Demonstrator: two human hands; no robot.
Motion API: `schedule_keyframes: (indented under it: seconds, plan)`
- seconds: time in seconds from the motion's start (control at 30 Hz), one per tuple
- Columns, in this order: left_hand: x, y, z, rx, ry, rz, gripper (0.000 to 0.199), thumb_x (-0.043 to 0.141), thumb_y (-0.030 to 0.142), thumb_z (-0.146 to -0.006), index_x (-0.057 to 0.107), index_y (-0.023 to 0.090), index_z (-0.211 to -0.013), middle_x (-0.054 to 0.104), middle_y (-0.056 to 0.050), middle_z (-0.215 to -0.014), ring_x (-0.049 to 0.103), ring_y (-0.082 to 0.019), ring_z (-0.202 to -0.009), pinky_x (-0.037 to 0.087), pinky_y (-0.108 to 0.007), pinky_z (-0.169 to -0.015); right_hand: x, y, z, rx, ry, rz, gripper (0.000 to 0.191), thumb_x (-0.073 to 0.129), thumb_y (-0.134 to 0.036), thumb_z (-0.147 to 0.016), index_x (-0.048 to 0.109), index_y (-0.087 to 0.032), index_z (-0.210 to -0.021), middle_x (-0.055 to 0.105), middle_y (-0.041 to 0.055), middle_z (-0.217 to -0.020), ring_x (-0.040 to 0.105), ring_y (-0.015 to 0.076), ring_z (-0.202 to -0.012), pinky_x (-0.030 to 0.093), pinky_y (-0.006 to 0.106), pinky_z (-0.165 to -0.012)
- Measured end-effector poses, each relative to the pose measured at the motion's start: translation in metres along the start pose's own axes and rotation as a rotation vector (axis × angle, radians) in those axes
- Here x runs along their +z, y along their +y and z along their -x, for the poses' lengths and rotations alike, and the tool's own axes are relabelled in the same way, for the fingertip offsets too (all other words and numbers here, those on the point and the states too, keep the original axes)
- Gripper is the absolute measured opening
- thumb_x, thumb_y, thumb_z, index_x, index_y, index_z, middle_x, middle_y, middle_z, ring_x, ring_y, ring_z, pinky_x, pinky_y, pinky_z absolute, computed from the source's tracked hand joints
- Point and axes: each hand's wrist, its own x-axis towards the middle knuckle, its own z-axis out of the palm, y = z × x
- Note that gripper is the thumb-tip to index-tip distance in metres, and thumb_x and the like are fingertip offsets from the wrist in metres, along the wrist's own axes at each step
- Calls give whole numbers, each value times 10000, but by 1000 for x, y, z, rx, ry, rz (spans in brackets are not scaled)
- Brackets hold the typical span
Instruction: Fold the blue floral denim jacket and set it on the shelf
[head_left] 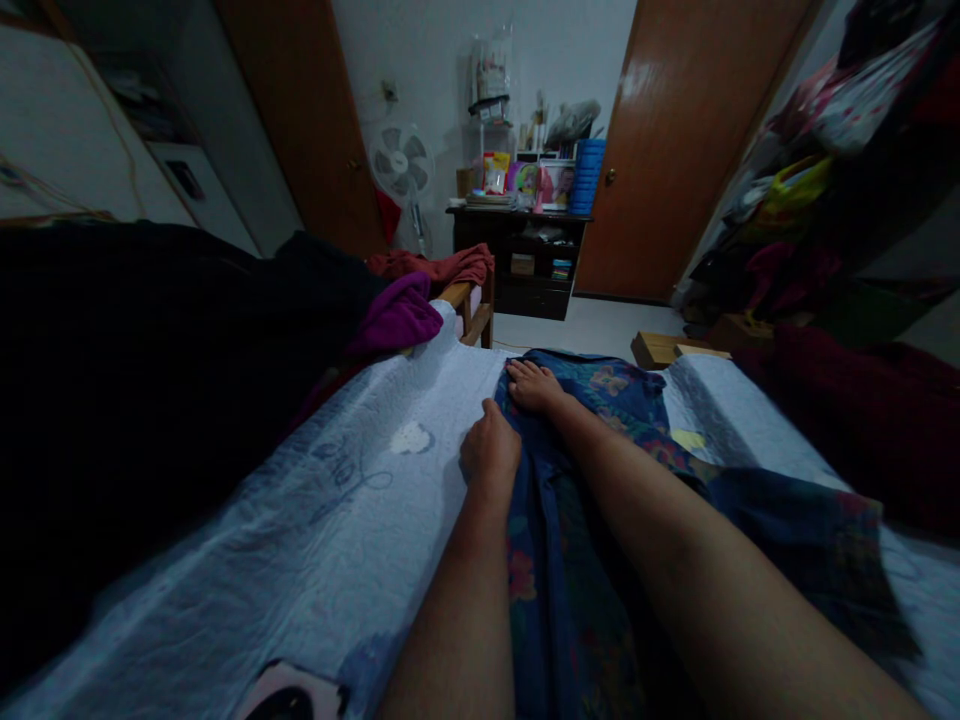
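A dark blue shirt with a floral print is spread over the pale bedding in front of me. One sleeve-like part reaches out to the right. My left hand is closed at the shirt's left edge, with its fingers curled under and partly hidden. It appears to grip the cloth there. Just beyond it, my right hand lies flat on the shirt's far left corner, fingers spread. My right forearm crosses over the cloth and covers part of it.
Dark clothing is heaped on the left, with a purple cloth at its end. A maroon cloth lies at right. Beyond the bed stand a fan, a dark cabinet and a wooden box.
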Motion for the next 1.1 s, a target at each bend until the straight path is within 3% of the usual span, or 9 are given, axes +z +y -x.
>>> schedule_keyframes:
  seconds: [0.13,0.33,0.47,0.7,0.9,1.1]
  plan:
    - [0,1,3,-2,24,-1,260,359,149,-903,480,209,-1125,719,-150,-965,702,-286,-906,485,-351,-706,-2,1,6,-1,-2,-6,570,318,-346,-952,317,-202,-1503,227,47,-1600,197,264,-1460,208,500,-1148]
    - [4,2,8,-2,57,4,282,345,139,-906,458,193,-1159,724,-158,-955,706,-276,-901,489,-346,-707,-9,-7,25,-71,90,-34,536,332,-326,-964,341,-201,-1485,241,46,-1596,138,245,-1475,149,512,-1162]
    - [6,2,9,7,79,-5,296,363,145,-898,438,192,-1181,727,-151,-964,706,-269,-902,492,-342,-714,-7,-11,17,-38,55,-66,524,270,-366,-989,357,-205,-1481,282,38,-1583,194,228,-1460,193,455,-1156]
    - [3,-2,6,5,70,-38,310,458,200,-891,428,180,-1198,723,-160,-1011,702,-272,-934,487,-347,-758,7,-7,8,17,62,-73,554,241,-396,-984,323,-217,-1501,269,30,-1587,204,268,-1453,210,491,-1139]
    - [-3,-17,12,42,-15,-110,291,511,287,-900,500,158,-1161,712,-160,-1067,688,-270,-982,482,-332,-782,12,-8,14,13,130,-45,557,236,-398,-978,339,-216,-1494,295,15,-1578,211,253,-1448,189,467,-1149]
    - [-19,-35,42,96,-79,-218,236,460,331,-937,607,170,-1026,718,-142,-1007,687,-268,-960,474,-319,-755,12,-10,13,34,107,-50,572,240,-406,-969,306,-231,-1510,272,13,-1587,190,267,-1454,178,476,-1147]
